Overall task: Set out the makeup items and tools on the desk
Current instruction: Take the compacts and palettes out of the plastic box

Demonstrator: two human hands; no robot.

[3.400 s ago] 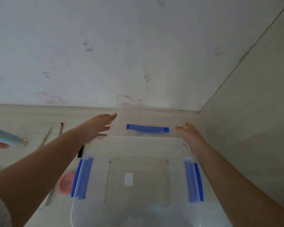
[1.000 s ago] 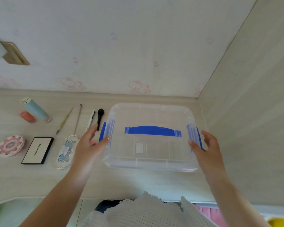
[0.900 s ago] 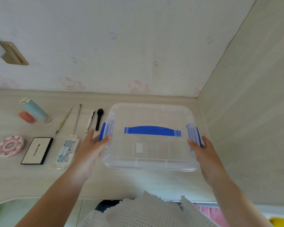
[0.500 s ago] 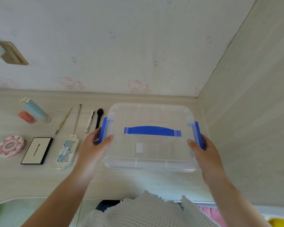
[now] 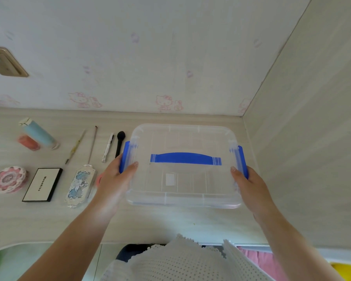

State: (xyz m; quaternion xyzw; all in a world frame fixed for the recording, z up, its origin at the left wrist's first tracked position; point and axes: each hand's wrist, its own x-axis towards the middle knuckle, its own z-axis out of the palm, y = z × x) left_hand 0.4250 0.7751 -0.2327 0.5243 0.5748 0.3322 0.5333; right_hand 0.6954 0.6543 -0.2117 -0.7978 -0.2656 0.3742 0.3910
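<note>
A clear plastic box [image 5: 182, 191] with its lid on and a blue handle [image 5: 185, 158] sits on the desk [image 5: 49, 220]. My left hand [image 5: 116, 177] grips the blue left latch [image 5: 123, 157], and my right hand [image 5: 249, 185] grips the blue right latch [image 5: 242, 161]. Left of the box lie a black brush [image 5: 119, 142], a white pen-like tool [image 5: 108, 147], two thin sticks [image 5: 92, 142], an ornate blue-white case [image 5: 80, 184], a white palette with black rim [image 5: 42, 184], a pink flower compact [image 5: 8, 179], a light-blue tube [image 5: 39, 133] and an orange-red item [image 5: 28, 142].
A side panel [image 5: 312, 138] rises close to the right of the box, and a papered wall [image 5: 150, 57] with a switch plate [image 5: 8, 61] stands behind. A pink round item [image 5: 98, 178] peeks out beside my left hand. The desk's front edge runs just below my forearms.
The lid went onto the box since the earliest frame. Within the last second both hands moved in from the box's sides and closed around the blue side latches.
</note>
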